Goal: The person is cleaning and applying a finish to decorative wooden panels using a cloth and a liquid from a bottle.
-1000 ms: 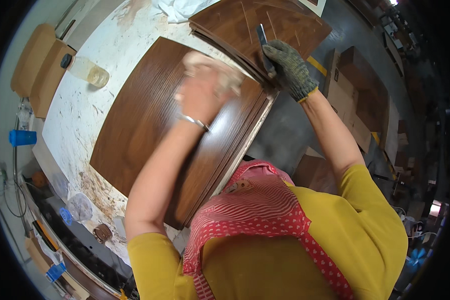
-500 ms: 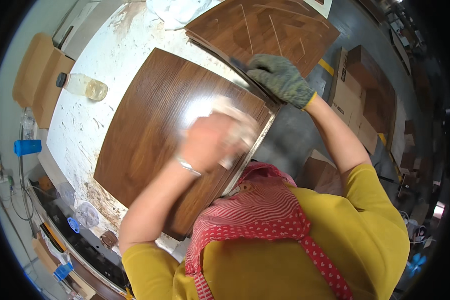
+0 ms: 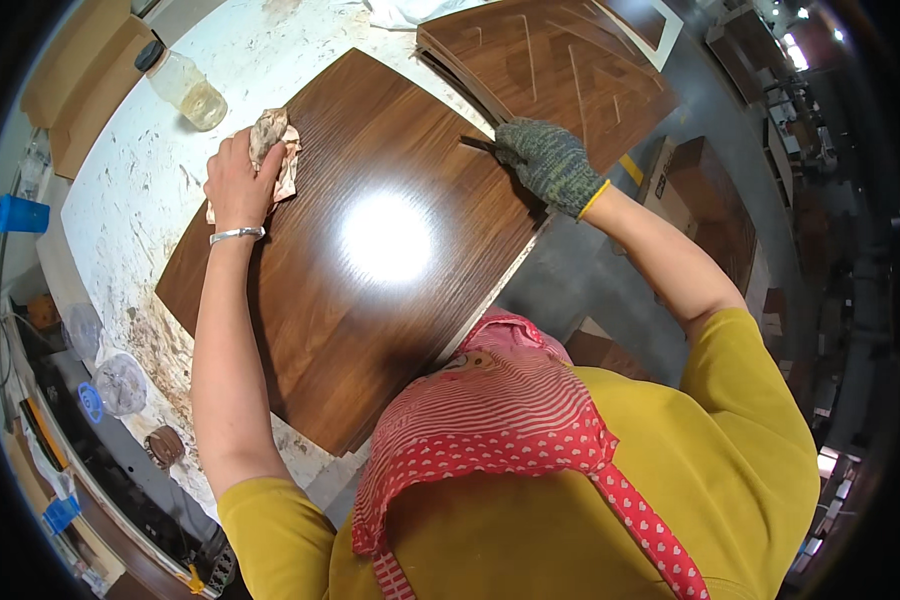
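Observation:
My left hand (image 3: 238,185), bare and with a silver bracelet at the wrist, is closed round a crumpled, stained cloth (image 3: 283,170). It rests at the curved left edge of a dark brown wood-grain panel (image 3: 320,290), which lies on the white worktable. A bright lamp glare shows on the panel's middle. At the panel's right edge is my right hand (image 3: 548,165) in a grey-green knit glove with a yellow cuff. Its fingers are closed round a dark, thin tool (image 3: 477,144) whose end pokes out to the left; the rest is hidden in the glove.
Beyond my right hand lies a stack of brown panels (image 3: 560,60) with grooved lines. A dark-capped bottle of yellowish liquid (image 3: 185,90) stands on the stained white table (image 3: 120,230) at far left, near an open cardboard box (image 3: 85,80). More cartons (image 3: 710,200) stand on the floor at right.
My left hand has carried the cloth from the panel's right part to its far left edge. My right hand keeps near the right edge. The whole view has shifted a little.

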The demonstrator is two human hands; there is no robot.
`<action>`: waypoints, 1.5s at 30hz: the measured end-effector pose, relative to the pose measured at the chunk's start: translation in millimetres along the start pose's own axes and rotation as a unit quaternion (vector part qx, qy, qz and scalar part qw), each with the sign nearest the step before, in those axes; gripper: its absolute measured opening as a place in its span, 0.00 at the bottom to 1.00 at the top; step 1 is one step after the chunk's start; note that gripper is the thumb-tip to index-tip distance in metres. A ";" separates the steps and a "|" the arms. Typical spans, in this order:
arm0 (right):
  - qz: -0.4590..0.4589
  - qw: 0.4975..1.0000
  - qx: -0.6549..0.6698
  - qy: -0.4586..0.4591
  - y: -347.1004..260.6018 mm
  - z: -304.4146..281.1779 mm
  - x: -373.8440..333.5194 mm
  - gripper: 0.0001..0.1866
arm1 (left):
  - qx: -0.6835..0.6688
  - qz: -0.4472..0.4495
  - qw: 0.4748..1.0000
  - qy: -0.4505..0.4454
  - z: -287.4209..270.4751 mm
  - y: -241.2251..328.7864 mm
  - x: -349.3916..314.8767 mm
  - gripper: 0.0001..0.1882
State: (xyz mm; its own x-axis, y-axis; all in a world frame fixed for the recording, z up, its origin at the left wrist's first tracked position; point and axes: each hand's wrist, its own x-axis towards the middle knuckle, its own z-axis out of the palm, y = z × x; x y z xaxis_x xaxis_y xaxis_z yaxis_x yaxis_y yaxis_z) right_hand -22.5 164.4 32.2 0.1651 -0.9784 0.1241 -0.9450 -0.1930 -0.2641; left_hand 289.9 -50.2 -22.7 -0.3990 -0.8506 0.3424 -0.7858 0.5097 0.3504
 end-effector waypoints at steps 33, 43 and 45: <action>0.080 0.996 -0.004 -0.042 -15.0 23.0 88.0 0.13 | -0.169 0.291 0.929 -0.157 -52.0 109.7 -174.1 0.23; 0.106 0.992 -0.046 -0.043 -13.4 37.7 192.9 0.19 | -0.264 0.109 0.935 -0.211 -109.5 96.0 -214.5 0.22; 0.006 0.996 -0.036 -0.087 -74.2 44.2 179.2 0.16 | -0.315 0.076 0.930 -0.172 -107.8 84.3 -224.9 0.23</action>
State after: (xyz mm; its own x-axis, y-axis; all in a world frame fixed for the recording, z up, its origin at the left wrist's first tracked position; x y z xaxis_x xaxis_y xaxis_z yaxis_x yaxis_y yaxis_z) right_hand 89.7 0.1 31.7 0.1935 -0.9799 -0.0481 -0.9640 -0.1807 -0.1953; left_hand 364.4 198.0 23.8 -0.6961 -0.6979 0.1686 -0.3184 0.5105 0.7988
